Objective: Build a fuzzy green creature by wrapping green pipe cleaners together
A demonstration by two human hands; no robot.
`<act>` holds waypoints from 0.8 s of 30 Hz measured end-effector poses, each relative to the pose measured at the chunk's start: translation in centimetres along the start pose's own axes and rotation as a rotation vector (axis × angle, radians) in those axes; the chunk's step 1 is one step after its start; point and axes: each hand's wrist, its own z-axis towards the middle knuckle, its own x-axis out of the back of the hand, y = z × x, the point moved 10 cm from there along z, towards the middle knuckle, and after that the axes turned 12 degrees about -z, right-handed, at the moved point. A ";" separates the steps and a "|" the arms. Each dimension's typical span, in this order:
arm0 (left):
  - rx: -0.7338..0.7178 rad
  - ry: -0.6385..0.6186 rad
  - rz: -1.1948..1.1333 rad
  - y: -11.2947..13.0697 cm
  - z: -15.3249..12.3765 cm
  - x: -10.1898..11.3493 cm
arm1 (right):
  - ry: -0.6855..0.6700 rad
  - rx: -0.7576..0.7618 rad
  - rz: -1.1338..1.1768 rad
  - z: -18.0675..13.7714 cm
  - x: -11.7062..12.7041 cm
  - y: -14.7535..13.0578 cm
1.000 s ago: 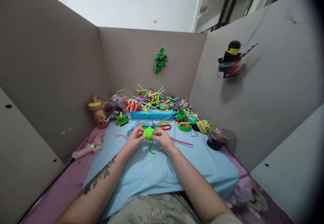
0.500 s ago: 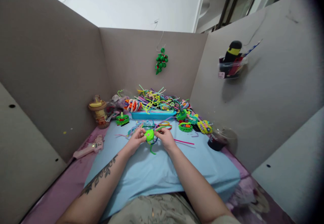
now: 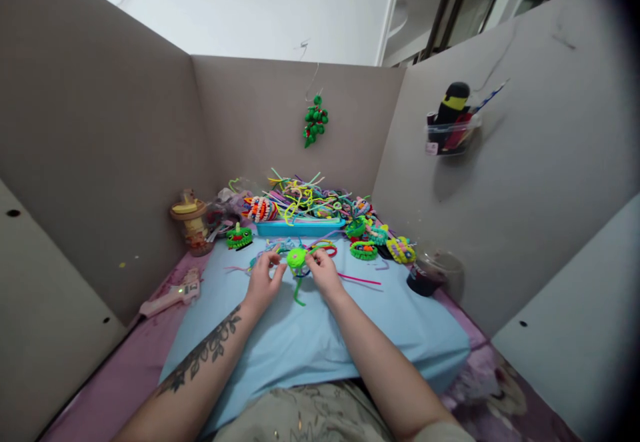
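My right hand (image 3: pixel 324 274) pinches the right side of a bright green coiled pipe-cleaner piece (image 3: pixel 296 257), held just above the light blue cloth (image 3: pixel 300 342). A green tail hangs from the coil down to the cloth. My left hand (image 3: pixel 262 283) sits just left of the coil with its fingers curled together. A small gap shows between those fingertips and the coil, and I cannot make out what they pinch. Loose coloured pipe cleaners (image 3: pixel 325 247) lie right behind the coil.
A blue tray (image 3: pixel 300 227) heaped with pipe cleaners stands at the back, with finished coiled figures (image 3: pixel 380 245) beside it. On the left are a pink glue gun (image 3: pixel 173 295) and a jar (image 3: pixel 193 223); a dark cup (image 3: pixel 425 279) is on the right. Grey panels wall three sides.
My left hand has drawn back a little to the left, off the green coil. The right hand keeps its pinch and has raised the coil slightly toward the back.
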 end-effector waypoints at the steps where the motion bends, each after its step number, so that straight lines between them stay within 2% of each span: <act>1: -0.020 -0.039 0.059 0.3 -0.2 -0.4 | 0.024 -0.009 -0.016 0.0 0.1 0.1; 6: -0.171 -0.192 0.267 2.1 -1.0 -2.7 | -0.035 -0.062 0.004 -0.7 -1.3 0.2; 12: -0.161 -0.233 0.199 1.8 -0.9 -3.1 | -0.055 -0.086 0.006 -1.3 -1.8 -0.3; 14: -0.247 -0.283 0.295 1.9 -1.2 -3.5 | -0.062 -0.108 0.018 -1.3 -1.9 -0.1; 18: -0.525 -0.418 0.712 1.8 -2.4 -5.1 | -0.069 -0.133 0.026 -1.2 -1.9 0.5; 20: -0.619 -0.440 0.830 1.7 -2.8 -5.5 | -0.064 -0.132 0.026 -1.2 -1.9 0.7; 24: -0.663 -0.452 0.874 1.3 -2.9 -5.7 | -0.058 -0.153 0.058 -1.2 -2.1 1.1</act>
